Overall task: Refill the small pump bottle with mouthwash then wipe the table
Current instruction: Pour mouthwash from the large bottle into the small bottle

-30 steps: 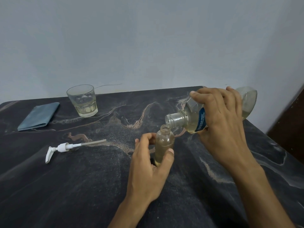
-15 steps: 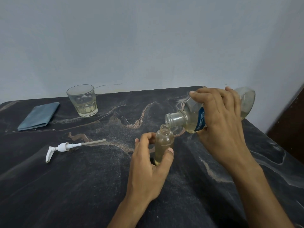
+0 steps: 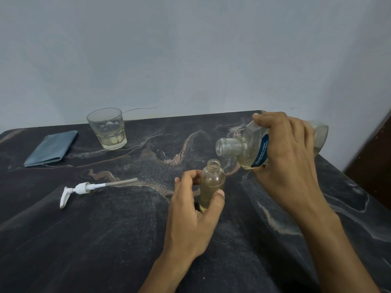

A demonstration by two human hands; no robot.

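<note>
The small clear bottle (image 3: 212,182) stands upright on the dark marble table (image 3: 105,240), uncapped and mostly full of pale yellow liquid. My left hand (image 3: 194,210) holds it, thumb on its right side and fingers curled round its left. My right hand (image 3: 287,157) grips the large mouthwash bottle (image 3: 243,149), tipped sideways. Its open mouth hangs a little above and to the right of the small bottle's neck, and I see no stream of liquid. The white pump head (image 3: 82,190) with its tube lies on the table to the left. A folded blue cloth (image 3: 51,148) lies at the far left.
A drinking glass (image 3: 108,129) with a little pale liquid stands near the back edge, by the wall. The table's right edge runs close past my right forearm, with a dark wooden surface (image 3: 372,166) beyond it.
My right hand has lifted the mouthwash bottle's mouth up off the small bottle's neck, leaving a gap. My left hand and the small bottle have stayed put.
</note>
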